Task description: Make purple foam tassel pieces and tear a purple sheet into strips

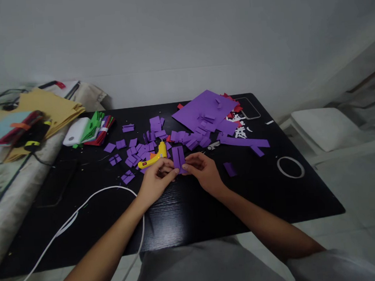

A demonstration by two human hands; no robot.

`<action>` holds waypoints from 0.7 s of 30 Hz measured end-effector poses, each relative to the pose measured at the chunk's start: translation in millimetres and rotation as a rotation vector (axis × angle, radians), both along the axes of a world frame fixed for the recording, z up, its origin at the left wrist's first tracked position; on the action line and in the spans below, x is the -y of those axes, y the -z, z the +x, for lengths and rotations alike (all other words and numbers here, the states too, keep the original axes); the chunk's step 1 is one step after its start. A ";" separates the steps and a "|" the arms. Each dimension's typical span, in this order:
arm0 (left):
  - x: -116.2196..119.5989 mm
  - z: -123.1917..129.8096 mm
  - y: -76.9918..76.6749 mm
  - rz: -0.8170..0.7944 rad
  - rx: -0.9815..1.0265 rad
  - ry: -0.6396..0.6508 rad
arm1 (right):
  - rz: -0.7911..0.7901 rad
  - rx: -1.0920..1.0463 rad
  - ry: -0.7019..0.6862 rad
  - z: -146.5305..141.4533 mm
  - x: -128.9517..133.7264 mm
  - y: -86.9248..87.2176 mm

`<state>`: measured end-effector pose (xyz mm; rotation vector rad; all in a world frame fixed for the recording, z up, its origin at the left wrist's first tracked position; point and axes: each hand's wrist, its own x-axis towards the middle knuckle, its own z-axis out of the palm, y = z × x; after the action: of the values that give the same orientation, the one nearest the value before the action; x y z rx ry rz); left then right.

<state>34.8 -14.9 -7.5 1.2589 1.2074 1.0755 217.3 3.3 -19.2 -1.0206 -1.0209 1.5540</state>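
Between my two hands a folded purple foam-like piece (178, 157) is held up, with a dark slit down its middle. My left hand (159, 177) pinches its lower left edge with thumb and fingers. On the other side, my right hand (203, 170) grips its lower right edge the same way. Just beyond my left hand lies a yellow glue gun (154, 157), its tip pointing away from me. Around it are many small purple folded pieces (139, 150), loosely heaped. A single purple piece (230, 169) lies right of my right hand.
Large purple sheets (201, 107) lie at the back, with red and white scraps (240, 132) beside them. A purple strip (246, 141), a white ring (291, 167) and a white cable (91, 195) are on the black table (187, 214). A white stool (323, 127) stands right.
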 end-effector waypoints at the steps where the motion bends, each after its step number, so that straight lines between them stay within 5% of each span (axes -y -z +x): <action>1: -0.1 -0.2 0.0 -0.008 0.004 0.012 | 0.004 -0.003 -0.007 0.2 0.2 0.0; 14: -0.3 1.2 -2.1 0.037 0.100 0.027 | -0.002 0.043 -0.094 4.1 -0.8 -3.3; 21: -2.9 -3.9 -5.4 0.126 -0.019 0.033 | 0.035 0.050 -0.090 4.7 -2.0 -6.0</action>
<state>30.9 -12.0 -2.1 1.3832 1.1437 1.1327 222.0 5.3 -13.2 -1.0057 -1.1388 1.5841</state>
